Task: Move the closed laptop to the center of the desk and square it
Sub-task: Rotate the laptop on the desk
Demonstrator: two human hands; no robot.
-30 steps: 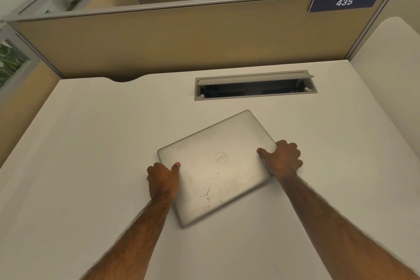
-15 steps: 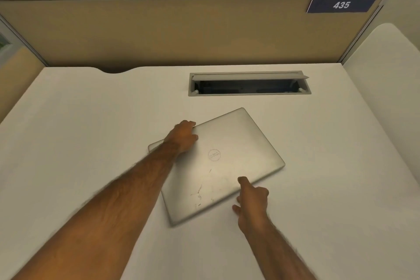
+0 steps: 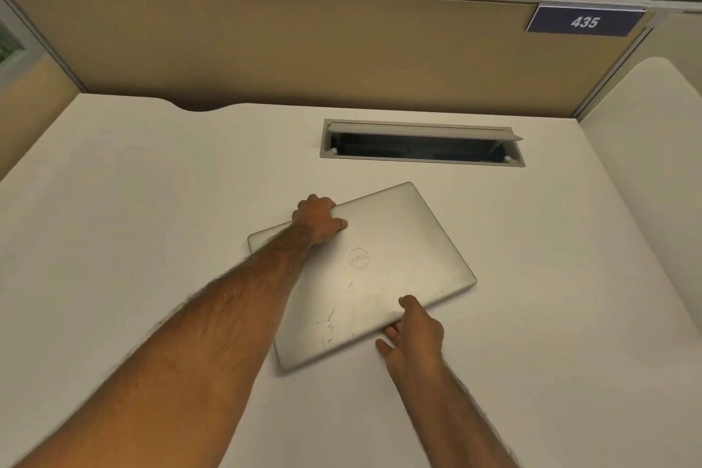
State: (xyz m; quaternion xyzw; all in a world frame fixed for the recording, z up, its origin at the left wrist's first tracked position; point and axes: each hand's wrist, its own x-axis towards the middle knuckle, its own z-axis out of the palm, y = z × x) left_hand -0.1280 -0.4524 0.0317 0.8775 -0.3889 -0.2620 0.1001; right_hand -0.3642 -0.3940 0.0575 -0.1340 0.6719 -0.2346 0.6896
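A closed silver laptop (image 3: 383,270) lies on the white desk (image 3: 152,220), skewed with its far right corner pointing toward the cable hatch. My left hand (image 3: 317,218) grips its far long edge near the left corner, fingers curled over the rim and thumb on the lid. At the near long edge, my right hand (image 3: 412,331) has its thumb on the lid and its fingers tucked under the edge. My left forearm crosses the laptop's left end and hides it.
A grey cable hatch (image 3: 421,142) stands open in the desk just beyond the laptop. A tan partition (image 3: 304,49) with a blue "435" sign (image 3: 585,21) closes the back. Another white desk surface (image 3: 645,148) adjoins on the right.
Both hands left the laptop's short sides. The left hand went to the far long edge, the right hand to the near long edge and closed on it. The laptop still lies skewed.
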